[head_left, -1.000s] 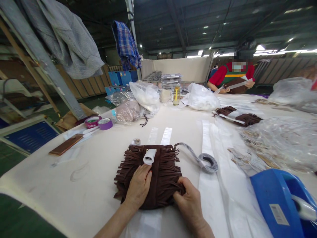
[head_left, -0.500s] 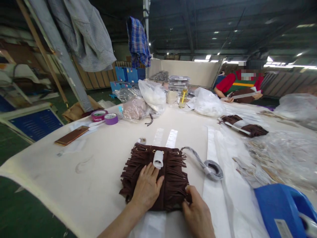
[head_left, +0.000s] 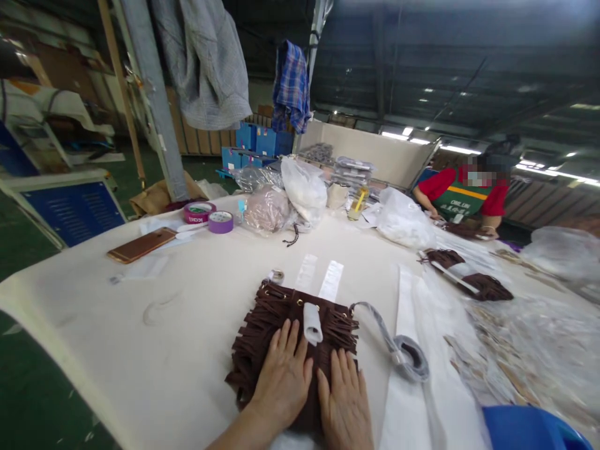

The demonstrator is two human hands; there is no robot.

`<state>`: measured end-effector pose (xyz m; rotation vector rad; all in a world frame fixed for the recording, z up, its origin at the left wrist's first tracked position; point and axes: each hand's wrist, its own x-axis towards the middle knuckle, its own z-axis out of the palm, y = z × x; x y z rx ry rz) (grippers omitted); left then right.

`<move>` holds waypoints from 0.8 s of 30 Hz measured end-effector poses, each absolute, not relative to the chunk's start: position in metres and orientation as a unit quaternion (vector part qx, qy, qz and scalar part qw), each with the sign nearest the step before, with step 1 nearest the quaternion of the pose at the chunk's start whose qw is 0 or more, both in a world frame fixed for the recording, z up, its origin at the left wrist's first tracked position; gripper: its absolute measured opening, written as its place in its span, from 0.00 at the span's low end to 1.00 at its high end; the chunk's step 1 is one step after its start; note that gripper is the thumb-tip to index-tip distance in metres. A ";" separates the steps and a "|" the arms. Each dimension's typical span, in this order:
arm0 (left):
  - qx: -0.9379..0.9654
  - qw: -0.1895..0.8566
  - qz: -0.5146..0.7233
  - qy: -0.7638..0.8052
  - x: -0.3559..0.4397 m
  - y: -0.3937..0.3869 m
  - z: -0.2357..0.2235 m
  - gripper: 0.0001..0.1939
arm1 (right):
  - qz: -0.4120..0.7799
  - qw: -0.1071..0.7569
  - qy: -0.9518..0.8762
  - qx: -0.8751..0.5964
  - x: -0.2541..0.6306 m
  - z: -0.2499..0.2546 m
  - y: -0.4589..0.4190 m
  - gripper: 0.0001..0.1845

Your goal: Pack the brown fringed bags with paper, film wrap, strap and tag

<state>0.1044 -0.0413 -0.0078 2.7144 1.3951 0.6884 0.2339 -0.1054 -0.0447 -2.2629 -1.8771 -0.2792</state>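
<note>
A dark brown fringed bag (head_left: 253, 337) lies flat on the white-covered table in front of me. My left hand (head_left: 284, 372) rests on its middle, palm down with fingers stretched out. To its right, my right hand (head_left: 345, 394) also lies flat on the bag, fingers extended. Just above my left fingertips sits a white wrapped piece (head_left: 312, 324) near the bag's top edge. A grey wrapped strap (head_left: 410, 357) runs from the bag's upper right corner and lies coiled on the table. Two white strips (head_left: 330, 280) stick out beyond the top edge.
A phone (head_left: 143, 244) and tape rolls (head_left: 220, 221) lie at the left. Plastic-bagged goods (head_left: 267, 209) stand at the back. Another brown fringed bundle (head_left: 469, 275) and clear plastic (head_left: 539, 337) lie right. A blue object (head_left: 529, 428) is at lower right. A co-worker (head_left: 464, 194) works across the table.
My right hand has moved from the bag's lower right edge onto its front and flattened out. My left hand stays on the bag. The view has shifted slightly, and the co-worker has leaned lower.
</note>
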 end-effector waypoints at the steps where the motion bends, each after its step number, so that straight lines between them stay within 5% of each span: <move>1: 0.868 0.006 0.223 0.443 0.104 -0.041 -0.010 0.21 | -0.105 0.092 -0.638 -0.757 0.235 -0.040 -0.105 0.26; 9: 0.828 0.076 0.385 0.401 0.089 -0.038 -0.041 0.22 | -0.247 0.132 -0.718 -0.637 0.220 -0.046 -0.086 0.25; 13: 0.735 0.189 0.426 0.492 0.082 -0.019 -0.006 0.17 | -0.242 0.150 -0.698 -0.657 0.215 -0.064 -0.085 0.22; 19: 0.830 0.161 0.183 0.502 0.120 0.057 0.076 0.15 | -0.200 0.218 -0.646 -0.704 0.200 -0.064 -0.085 0.22; 24: 0.871 0.140 0.084 0.463 0.171 0.078 0.072 0.16 | -0.191 0.268 -0.614 -0.717 0.194 -0.059 -0.084 0.23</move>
